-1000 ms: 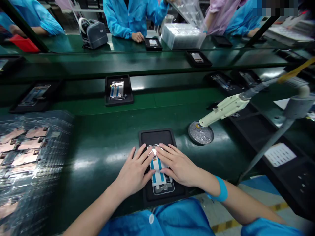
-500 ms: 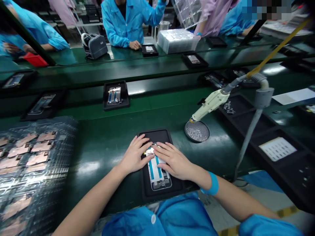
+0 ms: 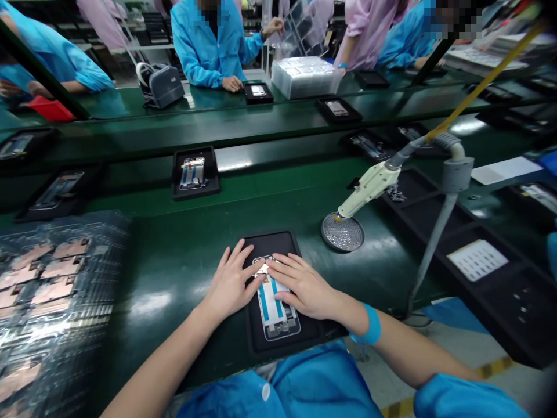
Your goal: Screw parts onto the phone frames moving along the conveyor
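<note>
- The long green assembly line [image 3: 174, 278] runs across your view, with a second green belt beyond it and co-workers in blue smocks and pink smocks along the far side.
- Across the line, a co-worker's blue sleeve [image 3: 204, 52] ends in a hand resting beside a black phone tray, near a stack of clear plastic trays [image 3: 306, 77].
- At your left, a pile of clear plastic trays [image 3: 56, 290] holds rows of copper-coloured parts.
- At your right, a cream electric screwdriver [image 3: 368, 186] hangs from a yellow-lined cable, its tip touching a round perforated screw dish [image 3: 342, 233].
- Your forearms reach in from both lower corners, bare below blue cuffs, angled toward each other with the elbows wide.
- The black rubber mat [image 3: 267, 244] lies square in front of you, and on it sits the phone frame [image 3: 276, 310], long side toward you, its blue-striped back facing up.
- Your left hand [image 3: 230, 283] lies flat and open, fingers spread, its fingertips on the mat and its thumb side against the frame's upper left edge.
- Your right hand [image 3: 302, 284] lies open and palm down across the frame's top end, fingers together and pointing left; neither hand grips anything.
- A blue band [image 3: 371, 325] circles your right wrist.
</note>
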The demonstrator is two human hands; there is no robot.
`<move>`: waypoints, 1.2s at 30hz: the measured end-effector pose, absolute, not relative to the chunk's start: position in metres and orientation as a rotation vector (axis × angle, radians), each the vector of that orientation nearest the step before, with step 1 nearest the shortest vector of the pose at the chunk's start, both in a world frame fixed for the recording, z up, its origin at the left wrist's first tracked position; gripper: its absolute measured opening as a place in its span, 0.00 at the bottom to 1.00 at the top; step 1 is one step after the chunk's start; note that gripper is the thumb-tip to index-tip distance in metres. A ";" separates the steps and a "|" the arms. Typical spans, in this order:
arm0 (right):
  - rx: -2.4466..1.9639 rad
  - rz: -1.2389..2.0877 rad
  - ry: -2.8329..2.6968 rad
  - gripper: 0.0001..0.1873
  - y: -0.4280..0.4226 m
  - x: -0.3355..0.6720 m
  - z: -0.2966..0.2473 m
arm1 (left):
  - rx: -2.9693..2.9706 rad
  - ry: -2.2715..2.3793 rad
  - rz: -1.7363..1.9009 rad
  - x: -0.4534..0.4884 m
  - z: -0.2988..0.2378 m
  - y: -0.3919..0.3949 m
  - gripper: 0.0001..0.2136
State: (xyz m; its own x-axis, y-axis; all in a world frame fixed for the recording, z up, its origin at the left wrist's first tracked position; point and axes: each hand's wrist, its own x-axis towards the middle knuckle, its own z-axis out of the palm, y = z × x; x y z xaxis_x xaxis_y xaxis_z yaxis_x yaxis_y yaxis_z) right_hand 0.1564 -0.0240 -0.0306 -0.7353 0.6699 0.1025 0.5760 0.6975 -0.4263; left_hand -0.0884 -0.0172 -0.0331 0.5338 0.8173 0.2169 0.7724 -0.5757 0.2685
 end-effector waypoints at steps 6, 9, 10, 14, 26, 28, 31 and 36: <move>-1.017 0.532 -2.665 0.30 -0.024 0.156 -0.030 | 2.654 1.405 0.438 -0.087 -0.037 -0.022 0.18; -1.008 0.530 -2.666 0.30 -0.024 0.157 -0.031 | 2.668 1.409 0.429 -0.086 -0.036 -0.022 0.18; -1.003 0.528 -2.663 0.30 -0.024 0.157 -0.031 | 2.673 1.417 0.430 -0.087 -0.035 -0.022 0.18; -0.981 0.528 -2.641 0.29 -0.023 0.158 -0.032 | 2.697 1.398 0.490 -0.087 -0.035 -0.020 0.17; -0.986 0.548 -2.652 0.29 -0.022 0.158 -0.031 | 2.628 1.372 0.615 -0.088 -0.041 -0.020 0.15; -0.981 0.557 -2.652 0.29 -0.022 0.159 -0.031 | 2.607 1.350 0.695 -0.088 -0.043 -0.019 0.16; -0.981 0.563 -2.642 0.29 -0.022 0.159 -0.031 | 2.569 1.340 0.781 -0.088 -0.045 -0.018 0.18; -0.991 0.569 -2.636 0.28 -0.023 0.159 -0.032 | 2.574 1.313 0.767 -0.087 -0.043 -0.017 0.16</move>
State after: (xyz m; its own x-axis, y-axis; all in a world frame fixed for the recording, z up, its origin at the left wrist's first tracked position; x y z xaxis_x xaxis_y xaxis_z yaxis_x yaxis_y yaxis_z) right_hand 0.1590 -0.0225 -0.0319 -0.7304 0.6742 0.1097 0.5690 0.6893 -0.4484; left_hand -0.0875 -0.0171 -0.0431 0.4858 0.7907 0.3725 0.7129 -0.6050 0.3546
